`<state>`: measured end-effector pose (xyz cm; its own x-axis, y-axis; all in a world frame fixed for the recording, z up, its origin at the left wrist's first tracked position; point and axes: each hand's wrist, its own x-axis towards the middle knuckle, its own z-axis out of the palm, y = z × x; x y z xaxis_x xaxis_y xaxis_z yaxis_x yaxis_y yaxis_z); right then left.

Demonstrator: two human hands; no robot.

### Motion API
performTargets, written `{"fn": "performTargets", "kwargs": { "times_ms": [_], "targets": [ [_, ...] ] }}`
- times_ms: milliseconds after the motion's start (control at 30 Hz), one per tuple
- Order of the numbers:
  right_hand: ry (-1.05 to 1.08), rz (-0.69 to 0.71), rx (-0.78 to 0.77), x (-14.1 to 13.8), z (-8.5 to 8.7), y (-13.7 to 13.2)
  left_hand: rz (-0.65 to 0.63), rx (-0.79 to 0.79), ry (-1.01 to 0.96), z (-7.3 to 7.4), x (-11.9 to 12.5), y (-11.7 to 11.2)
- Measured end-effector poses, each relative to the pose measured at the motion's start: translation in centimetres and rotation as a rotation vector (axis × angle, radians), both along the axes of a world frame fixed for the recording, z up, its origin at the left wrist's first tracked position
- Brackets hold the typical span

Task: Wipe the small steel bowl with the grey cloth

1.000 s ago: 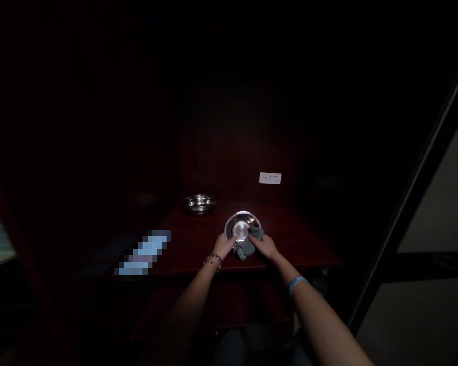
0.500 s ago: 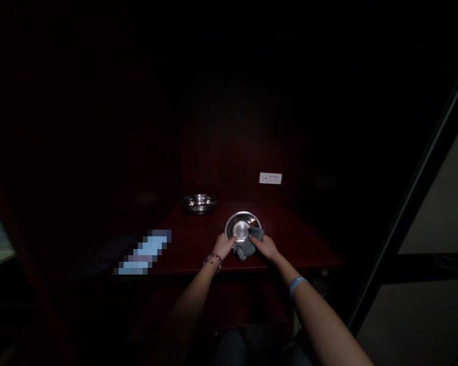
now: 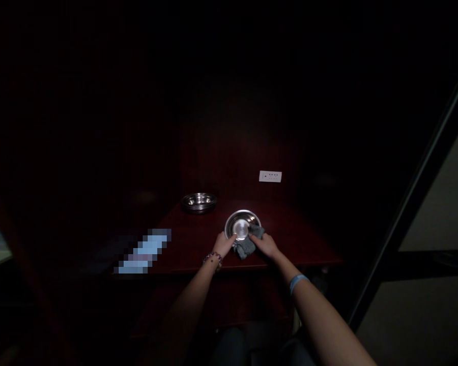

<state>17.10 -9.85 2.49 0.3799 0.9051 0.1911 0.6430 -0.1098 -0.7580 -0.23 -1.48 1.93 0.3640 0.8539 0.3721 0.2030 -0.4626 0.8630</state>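
A shiny steel bowl (image 3: 241, 227) is tilted toward me above the dark red desk. My left hand (image 3: 224, 244) is closed on its lower left rim, thumb over the inside edge. At the lower right rim, my right hand (image 3: 266, 245) grips a grey-green cloth (image 3: 246, 247) and presses it against the bowl. The cloth drapes over the rim and hangs down in front, between my two hands. The fingers behind the bowl are hidden.
Several nested steel bowls (image 3: 199, 202) stand at the back left of the desk (image 3: 290, 226). A white power socket (image 3: 270, 176) is on the back panel. A pixelated bright patch (image 3: 143, 252) lies at the left. The surroundings are very dark.
Almost nothing differs; the whole view has shifted up by a few pixels. Both hands keep the same hold on the bowl and cloth.
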Motion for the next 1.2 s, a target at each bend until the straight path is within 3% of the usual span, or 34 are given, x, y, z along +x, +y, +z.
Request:
{"fn": "performTargets", "kwargs": {
  "times_ms": [1200],
  "targets": [
    [0.043,0.026,0.02,-0.04,0.45,-0.43,0.019,0.012,0.042,0.53,-0.06,-0.54]
  ]
}}
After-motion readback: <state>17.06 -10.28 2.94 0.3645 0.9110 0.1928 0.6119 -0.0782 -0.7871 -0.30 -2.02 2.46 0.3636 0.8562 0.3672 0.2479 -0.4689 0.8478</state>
